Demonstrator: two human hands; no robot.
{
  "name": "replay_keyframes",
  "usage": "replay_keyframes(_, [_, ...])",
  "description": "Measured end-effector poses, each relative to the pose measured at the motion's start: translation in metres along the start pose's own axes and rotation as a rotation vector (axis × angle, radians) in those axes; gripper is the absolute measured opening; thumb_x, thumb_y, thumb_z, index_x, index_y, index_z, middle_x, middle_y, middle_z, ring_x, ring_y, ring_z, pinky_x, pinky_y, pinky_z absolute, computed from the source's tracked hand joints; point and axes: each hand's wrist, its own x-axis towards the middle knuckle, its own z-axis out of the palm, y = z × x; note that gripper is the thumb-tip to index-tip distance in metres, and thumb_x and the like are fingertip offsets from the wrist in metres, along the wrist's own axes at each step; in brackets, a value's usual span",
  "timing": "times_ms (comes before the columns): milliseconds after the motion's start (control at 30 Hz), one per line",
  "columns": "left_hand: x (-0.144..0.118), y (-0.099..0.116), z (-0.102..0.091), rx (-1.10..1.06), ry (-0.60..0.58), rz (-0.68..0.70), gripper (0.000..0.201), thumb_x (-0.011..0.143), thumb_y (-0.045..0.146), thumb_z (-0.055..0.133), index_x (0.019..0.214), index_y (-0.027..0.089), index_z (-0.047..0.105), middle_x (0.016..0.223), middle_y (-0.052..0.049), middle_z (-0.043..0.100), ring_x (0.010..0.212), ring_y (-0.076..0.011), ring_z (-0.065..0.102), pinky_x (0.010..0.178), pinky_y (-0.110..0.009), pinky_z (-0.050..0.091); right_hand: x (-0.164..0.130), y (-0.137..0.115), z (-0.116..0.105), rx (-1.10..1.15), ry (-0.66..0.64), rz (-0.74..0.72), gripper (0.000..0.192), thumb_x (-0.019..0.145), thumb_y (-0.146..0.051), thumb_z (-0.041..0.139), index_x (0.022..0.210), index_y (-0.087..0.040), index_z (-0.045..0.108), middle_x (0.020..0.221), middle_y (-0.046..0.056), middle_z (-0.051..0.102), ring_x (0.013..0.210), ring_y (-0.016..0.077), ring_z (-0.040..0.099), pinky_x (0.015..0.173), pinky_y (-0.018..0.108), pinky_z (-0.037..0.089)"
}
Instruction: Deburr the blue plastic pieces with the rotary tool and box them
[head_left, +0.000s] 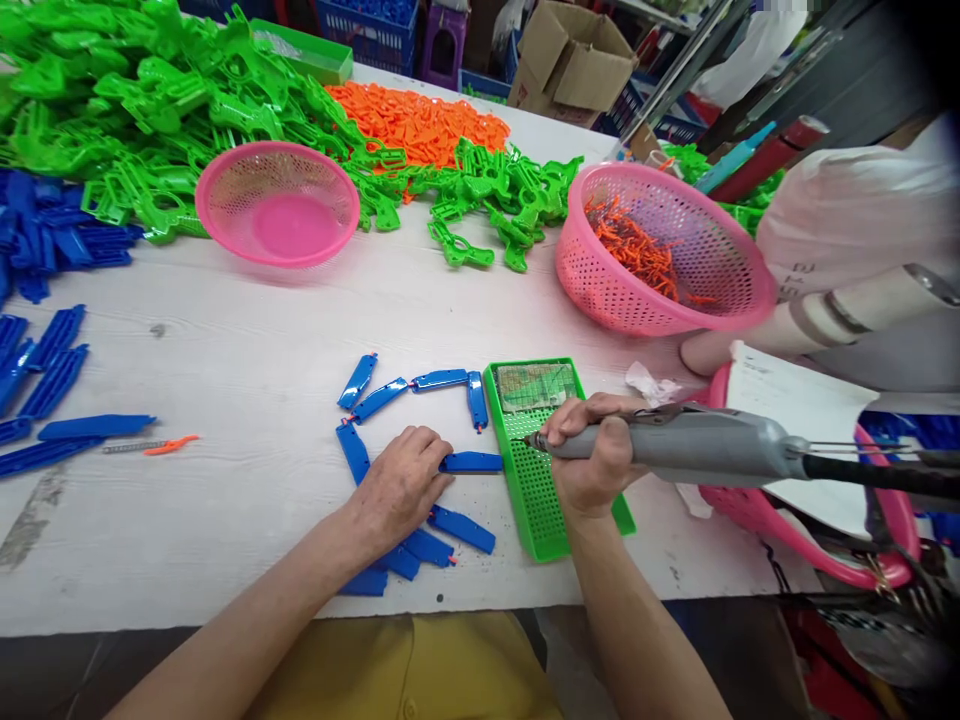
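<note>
Risk of bit slip: left hand [399, 487] flat, ungripping, on blue plastic casing piece [471, 462]; right hand [592, 455] clenched round grey electric screwdriver [697, 447].

Bare forearms, no sleeves visible; mustard-yellow garment at lap; hands ungloved.

Blue parts [470, 462] seen as glossy moulded plastic. Powered screwdriver [697, 446] – grey matt casing, metal tip. Green tray [534, 470] – perforated plastic. Bench [225, 330] noted as pale, matt wood-grain surface. Pink baskets [277, 203] – meshed plastic.
</note>
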Motion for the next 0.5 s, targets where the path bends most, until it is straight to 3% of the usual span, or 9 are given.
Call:
replay_keyframes(167, [0.003, -0.001, 0.004, 0.032, -0.012, -0.002, 0.007, 0.099, 0.018, 0.056, 0.105, 0.018, 0.058, 0.102, -0.008, 0.062, 0.096, -0.0246, 0.06, 0.083, -0.042, 0.057, 0.008, -0.018, 0.0, 0.042, 0.017, -0.02, 0.015, 0.086, -0.036, 0.06, 0.082, -0.022, 0.059, 0.057, -0.008, 0.051, 0.038, 0.0092, 0.047, 0.04, 0.025, 0.042])
replay_keyframes(300, [0.003, -0.001, 0.006, 0.056, -0.03, -0.016, 0.008, 0.099, 0.019, 0.058, 0.106, 0.017, 0.059, 0.104, -0.008, 0.062, 0.097, -0.0247, 0.059, 0.085, -0.042, 0.056, 0.003, -0.034, 0.012, 0.124, -0.045, 0.01, 0.018, 0.089, -0.039, 0.059, 0.085, -0.023, 0.062, 0.059, -0.007, 0.052, 0.039, 0.0099, 0.048, 0.039, 0.026, 0.042])
replay_keyframes(500, [0.004, 0.002, 0.006, 0.09, -0.056, -0.042, 0.007, 0.097, 0.019, 0.062, 0.104, 0.017, 0.06, 0.103, -0.008, 0.062, 0.097, -0.0248, 0.058, 0.086, -0.04, 0.054, -0.024, -0.027, 0.037, 0.192, -0.175, 0.133, 0.015, 0.088, -0.04, 0.064, 0.088, -0.026, 0.062, 0.061, -0.007, 0.053, 0.042, 0.0103, 0.049, 0.041, 0.026, 0.046])
